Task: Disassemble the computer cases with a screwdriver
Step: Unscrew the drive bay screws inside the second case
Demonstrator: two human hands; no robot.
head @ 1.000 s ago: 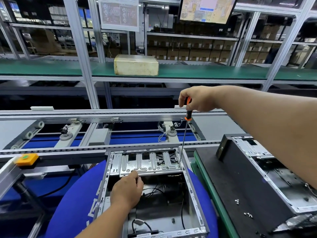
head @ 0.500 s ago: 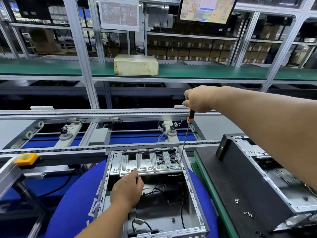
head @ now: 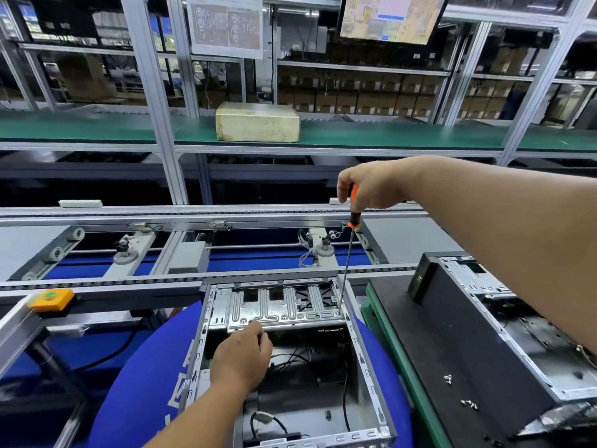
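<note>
An open metal computer case stands in front of me, resting on blue fabric. A ribbed metal drive bracket spans its far end. My right hand grips the orange and black handle of a long screwdriver, held almost upright. Its tip meets the bracket's right end, next to the case wall. My left hand rests on the bracket's near edge with fingers curled over it. Black cables lie inside the case below.
A second computer case lies on a black mat at right, with several loose screws on the mat. A conveyor rail runs behind. An orange button box sits at left. A beige box stands on the green shelf.
My right hand has shifted its hold on the screwdriver handle, hiding then showing the orange top; the tip stays at the bracket's right end. The left hand has stayed put.
</note>
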